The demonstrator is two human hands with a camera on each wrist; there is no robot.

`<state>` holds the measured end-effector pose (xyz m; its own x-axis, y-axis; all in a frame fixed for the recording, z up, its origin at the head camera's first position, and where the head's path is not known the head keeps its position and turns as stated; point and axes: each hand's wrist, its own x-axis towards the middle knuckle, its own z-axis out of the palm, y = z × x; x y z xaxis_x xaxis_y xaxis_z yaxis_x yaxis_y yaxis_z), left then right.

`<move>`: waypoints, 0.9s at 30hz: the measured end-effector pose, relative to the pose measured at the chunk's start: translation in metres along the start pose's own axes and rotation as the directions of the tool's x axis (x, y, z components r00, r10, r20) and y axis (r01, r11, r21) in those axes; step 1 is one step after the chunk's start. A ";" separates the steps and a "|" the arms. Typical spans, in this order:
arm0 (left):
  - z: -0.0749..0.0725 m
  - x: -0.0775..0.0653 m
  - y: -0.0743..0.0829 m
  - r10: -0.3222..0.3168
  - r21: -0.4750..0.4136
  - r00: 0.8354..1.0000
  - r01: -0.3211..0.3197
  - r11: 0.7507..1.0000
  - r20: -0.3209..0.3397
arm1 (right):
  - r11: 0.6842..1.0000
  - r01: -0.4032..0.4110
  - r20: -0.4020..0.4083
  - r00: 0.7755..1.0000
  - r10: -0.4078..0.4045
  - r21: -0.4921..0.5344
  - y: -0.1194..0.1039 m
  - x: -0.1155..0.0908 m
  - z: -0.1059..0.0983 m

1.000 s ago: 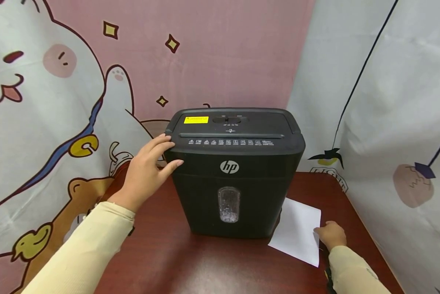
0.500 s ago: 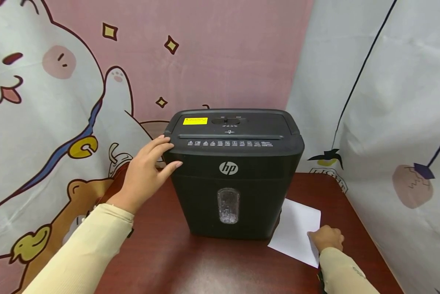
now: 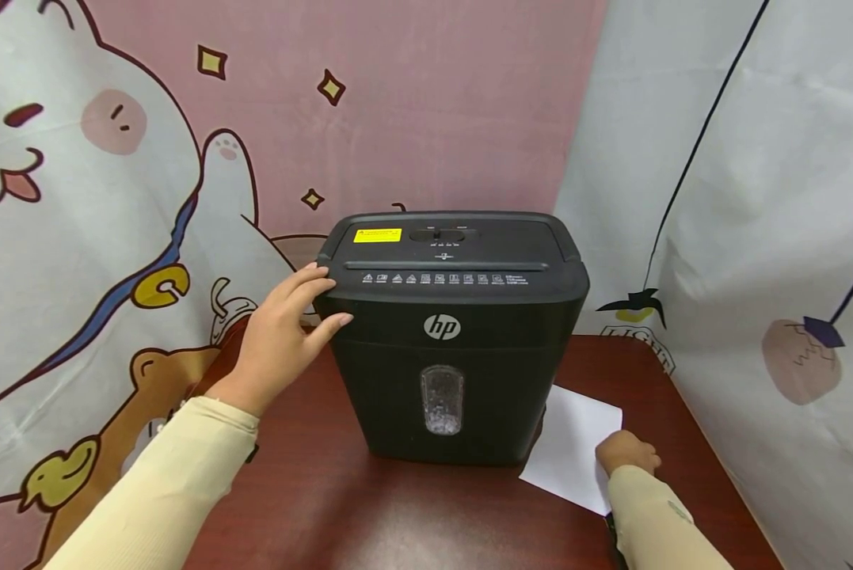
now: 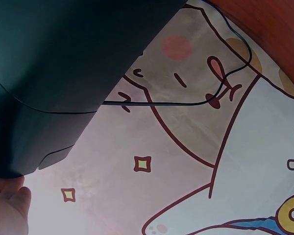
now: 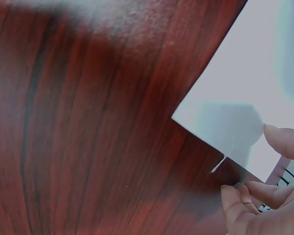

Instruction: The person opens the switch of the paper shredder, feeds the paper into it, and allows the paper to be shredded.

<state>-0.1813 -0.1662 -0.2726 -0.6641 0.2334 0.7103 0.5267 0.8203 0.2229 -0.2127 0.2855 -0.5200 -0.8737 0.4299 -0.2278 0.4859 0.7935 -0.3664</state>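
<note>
A black paper shredder (image 3: 451,380) with an HP logo stands upright on the table, paper bits showing through its small front window. My left hand (image 3: 275,332) rests at its upper left corner, fingertips on the top edge and thumb against the front. To the right of the shredder lies a white sheet of paper (image 3: 569,451), partly hidden by it. My right hand (image 3: 624,455) is over the sheet's right edge. In the right wrist view the thumb (image 5: 284,139) touches the paper, while the bent fingers (image 5: 235,196) sit just past the edge, apart from the thumb.
The reddish-brown wooden table (image 3: 305,499) carries the shredder and paper. Cartoon-printed cloth (image 3: 469,103) hangs behind and on both sides. A black cord (image 4: 161,104) runs from the shredder in the left wrist view. A thin white strip (image 5: 223,159) lies at the paper's edge.
My right hand has moved a little to the left, further over the paper's right edge. The left hand stays on the shredder, and the paper lies where it was.
</note>
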 end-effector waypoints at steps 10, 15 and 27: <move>0.001 0.000 0.000 0.018 -0.019 0.999 -0.018 1.000 -0.027 | 0.994 -0.097 0.027 0.995 0.099 -0.043 -0.007 0.012 0.002; 0.001 -0.001 0.000 0.018 -0.020 0.999 -0.019 1.000 -0.030 | 0.992 -0.117 0.016 0.993 0.118 -0.044 -0.008 0.013 0.003; -0.001 0.001 0.001 0.018 -0.012 0.999 -0.019 1.000 -0.033 | 0.994 -0.109 0.035 0.993 0.109 0.002 -0.007 0.006 -0.005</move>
<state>-0.1806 -0.1655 -0.2713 -0.6365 0.2313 0.7358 0.5455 0.8094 0.2175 -0.2213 0.2848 -0.5148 -0.8143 0.4985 -0.2974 0.5783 0.7408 -0.3416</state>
